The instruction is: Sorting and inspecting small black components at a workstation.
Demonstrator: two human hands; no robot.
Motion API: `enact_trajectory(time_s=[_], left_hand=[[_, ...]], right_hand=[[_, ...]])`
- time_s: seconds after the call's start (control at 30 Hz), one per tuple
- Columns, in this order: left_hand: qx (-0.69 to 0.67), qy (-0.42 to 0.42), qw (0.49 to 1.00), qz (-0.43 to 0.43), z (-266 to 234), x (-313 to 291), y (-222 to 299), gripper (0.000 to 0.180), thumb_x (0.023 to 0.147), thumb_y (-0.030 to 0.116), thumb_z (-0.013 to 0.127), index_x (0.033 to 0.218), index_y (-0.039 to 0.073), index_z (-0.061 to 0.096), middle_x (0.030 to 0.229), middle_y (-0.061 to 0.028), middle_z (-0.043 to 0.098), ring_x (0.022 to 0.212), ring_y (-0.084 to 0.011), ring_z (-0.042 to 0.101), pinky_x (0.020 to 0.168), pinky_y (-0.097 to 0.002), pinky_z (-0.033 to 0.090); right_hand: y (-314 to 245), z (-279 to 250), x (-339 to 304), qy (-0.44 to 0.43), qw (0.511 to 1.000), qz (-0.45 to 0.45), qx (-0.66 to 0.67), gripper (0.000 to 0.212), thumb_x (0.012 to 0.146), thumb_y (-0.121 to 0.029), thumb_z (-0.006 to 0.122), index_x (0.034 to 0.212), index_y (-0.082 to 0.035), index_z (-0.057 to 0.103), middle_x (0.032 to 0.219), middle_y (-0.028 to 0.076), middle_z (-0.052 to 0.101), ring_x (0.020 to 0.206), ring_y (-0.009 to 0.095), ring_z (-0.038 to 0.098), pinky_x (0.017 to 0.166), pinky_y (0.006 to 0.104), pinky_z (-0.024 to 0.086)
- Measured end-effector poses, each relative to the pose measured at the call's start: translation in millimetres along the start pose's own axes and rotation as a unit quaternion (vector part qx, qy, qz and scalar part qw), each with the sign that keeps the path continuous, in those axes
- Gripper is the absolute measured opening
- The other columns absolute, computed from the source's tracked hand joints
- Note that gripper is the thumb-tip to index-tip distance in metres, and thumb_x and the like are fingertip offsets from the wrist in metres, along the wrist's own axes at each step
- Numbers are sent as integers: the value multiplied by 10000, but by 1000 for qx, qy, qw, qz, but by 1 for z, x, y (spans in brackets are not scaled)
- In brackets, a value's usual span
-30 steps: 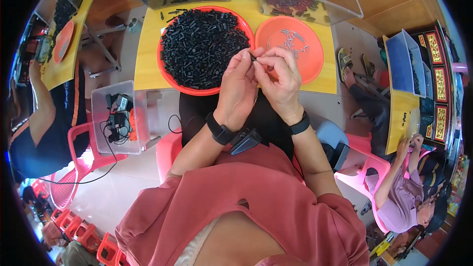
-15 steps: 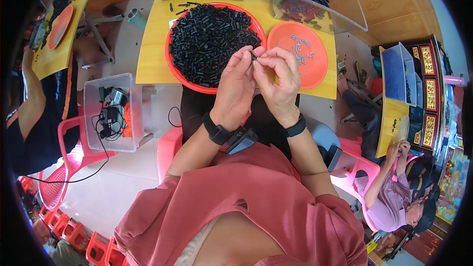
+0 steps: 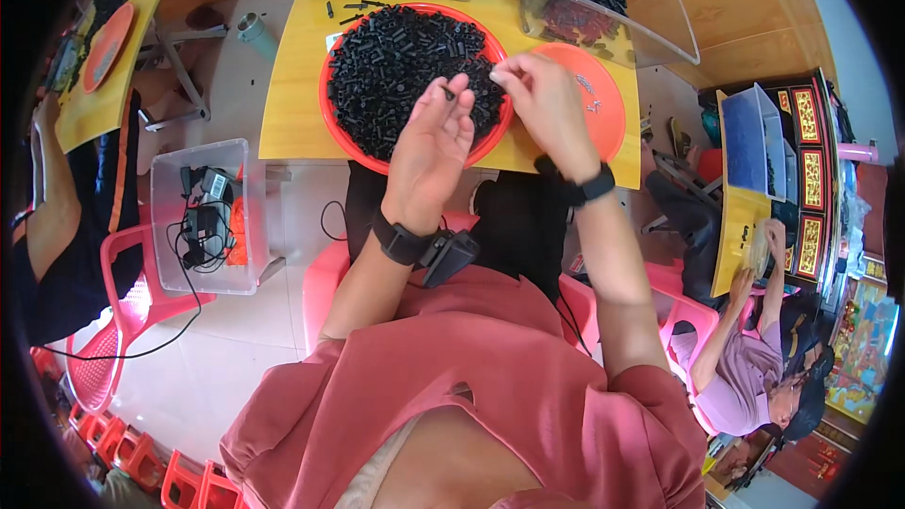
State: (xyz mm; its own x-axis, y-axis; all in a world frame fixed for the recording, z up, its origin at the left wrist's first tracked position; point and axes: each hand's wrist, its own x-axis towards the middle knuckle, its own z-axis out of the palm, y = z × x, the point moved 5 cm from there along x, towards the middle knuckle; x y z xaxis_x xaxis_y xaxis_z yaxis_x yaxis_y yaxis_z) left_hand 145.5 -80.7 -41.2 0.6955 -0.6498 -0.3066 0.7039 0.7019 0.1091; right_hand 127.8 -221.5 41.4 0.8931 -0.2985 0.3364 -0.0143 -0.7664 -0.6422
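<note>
Viewpoint: looking down from the head of a seated person in a pink top, both forearms reaching forward over a yellow counter (image 3: 292, 104).
Left hand (image 3: 432, 146): raised over the near edge of the big tray, palm turned toward the camera, fingers loosely spread and slightly curled; a small black piece (image 3: 447, 91) sits at the fingertips, pinched lightly. A dark band is on the wrist.
Right hand (image 3: 539, 99): held just right of the left hand, above the gap between the two trays, fingers drawn together at the tips; whether anything is between them cannot be told. A black watch is on this wrist.
Large red tray (image 3: 332, 127): round, on the counter straight ahead, heaped with small black plastic parts (image 3: 396, 57).
Small orange tray (image 3: 613, 118): round, touching the large tray's right side, holding only a few tiny pale pieces (image 3: 590, 94).
Clear bins (image 3: 660, 24): at the counter's far edge, holding more black parts.
Left of the counter: a clear plastic box (image 3: 203, 217) with cables and devices, resting on a pink chair.
Others: one person sits far left, another lower right.
</note>
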Motion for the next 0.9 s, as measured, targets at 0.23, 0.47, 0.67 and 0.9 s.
enact_trajectory(time_s=[0.23, 0.47, 0.67, 0.9], left_hand=[[-81, -26, 996, -12, 3, 0, 16, 181, 953, 141, 502, 1127, 97, 527, 1137, -29, 593, 906, -145, 592, 725, -268, 479], [-77, -13, 997, 16, 7, -3, 30, 179, 950, 134, 514, 1126, 109, 495, 1144, -39, 587, 863, -127, 573, 698, -244, 470], [-83, -11, 996, 0, 3, 1, 24, 175, 949, 135, 516, 1121, 106, 506, 1138, -44, 592, 856, -128, 570, 685, -238, 469], [-77, -28, 997, -11, 4, 0, 22, 164, 950, 137, 514, 1112, 112, 517, 1134, -32, 594, 839, -114, 567, 668, -227, 465]], right_hand=[[28, 44, 47, -126, 965, 106, -203, 208, 760, -302, 693, 775, -96, 722, 713, 126, 669, 718, 291, 653, 646, 408, 489], [26, 57, 52, -144, 961, 103, -211, 158, 713, -217, 716, 767, -70, 699, 777, 178, 666, 757, 341, 651, 688, 429, 514], [29, 53, 44, -141, 966, 116, -184, 129, 700, -188, 718, 762, -77, 698, 800, 172, 669, 786, 337, 650, 698, 425, 512], [30, 59, 46, -128, 965, 103, -204, 149, 729, -204, 692, 807, -78, 705, 798, 159, 671, 793, 332, 645, 682, 423, 505]])
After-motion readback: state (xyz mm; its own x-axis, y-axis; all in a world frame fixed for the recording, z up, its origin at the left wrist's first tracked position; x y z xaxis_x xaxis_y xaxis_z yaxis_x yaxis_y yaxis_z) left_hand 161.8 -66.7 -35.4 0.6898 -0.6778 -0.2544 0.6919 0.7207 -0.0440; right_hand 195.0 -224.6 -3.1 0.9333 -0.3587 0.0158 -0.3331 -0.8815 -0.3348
